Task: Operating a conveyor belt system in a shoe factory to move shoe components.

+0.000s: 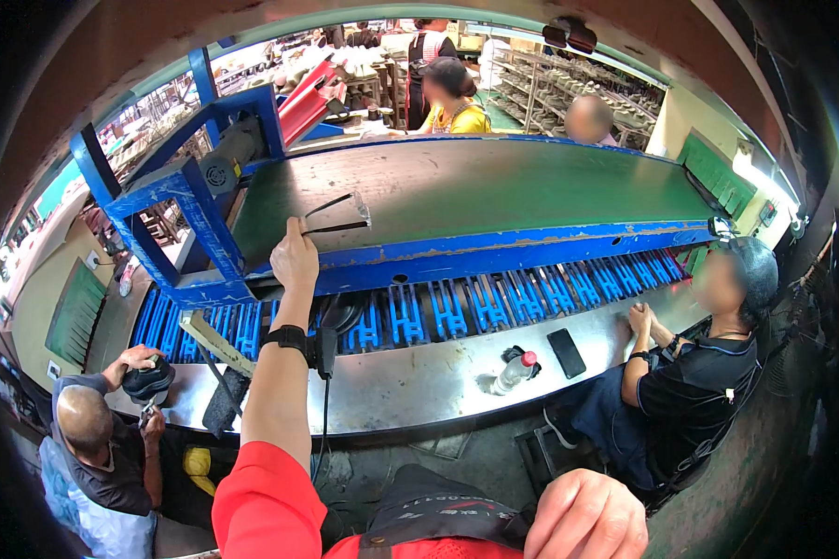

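My left arm, with a black wristband, reaches forward over the blue machine frame. At its end my left hand (295, 257) is closed on the dark temples of a pair of glasses (340, 226). Their lenses point away from me, over the near left part of the green conveyor belt (494, 182). Close to my body, at the lower right, my right hand (587, 514) has its fingers curled inward. Its fingertips are hidden, so anything inside them cannot be made out.
Blue slatted carriers (480, 307) run below the belt, behind a metal ledge (419, 387). On this ledge are a clear bottle with a red cap (515, 374) and a black phone (566, 353). One co-worker (708, 373) sits right; another (103, 438), left, handles a dark shoe.
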